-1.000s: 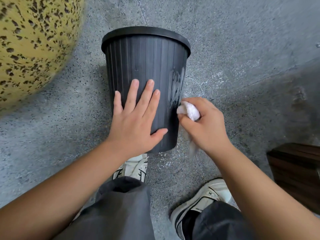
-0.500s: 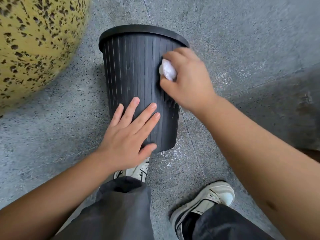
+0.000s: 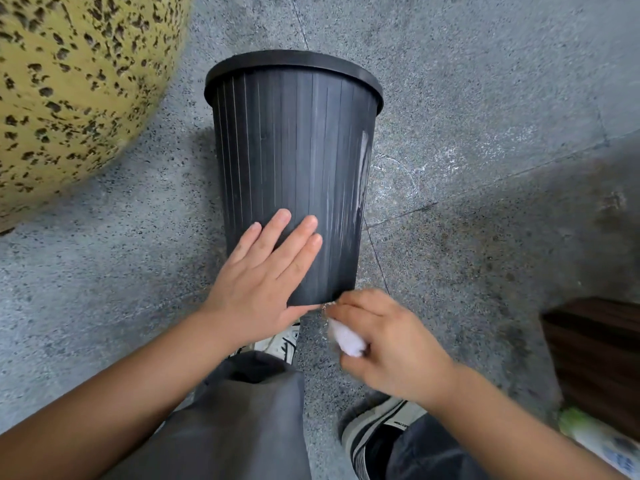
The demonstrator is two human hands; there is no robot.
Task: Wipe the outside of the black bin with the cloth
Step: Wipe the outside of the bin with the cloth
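On the speckled grey floor (image 3: 104,271) the black bin (image 3: 294,161) stands upright at the centre of the view, its ribbed wall facing the camera and its rim at the top.

Change from half a second ago: the right hand (image 3: 391,344) has travelled from the upper right of the bin wall, just below the rim, down to the bin's lower right corner. It now sits at floor level, just beside the base, blurred by motion. Whether the cloth (image 3: 346,337) touches the bin at this moment cannot be told. The right grip is clenched round the cloth, which shows as a white wad between the fingers and thumb. The left hand (image 3: 263,271) has stayed flat on the lower front of the wall, fingers straight and together, thumb along the bottom edge; its grip is released and it presses the bin. Pale streaks show along the right side of the wall.

Surroundings: a large yellow rounded object with dark specks (image 3: 69,91) fills the upper left, near the bin but apart from it. A dark wooden item (image 3: 595,362) sits at the right edge, with a green and white object (image 3: 588,434) below it, too blurred to identify. Grey trouser legs (image 3: 242,420) and two white and black shoes (image 3: 377,424) occupy the lower frame; the left shoe is partly hidden behind the left hand and trouser leg.
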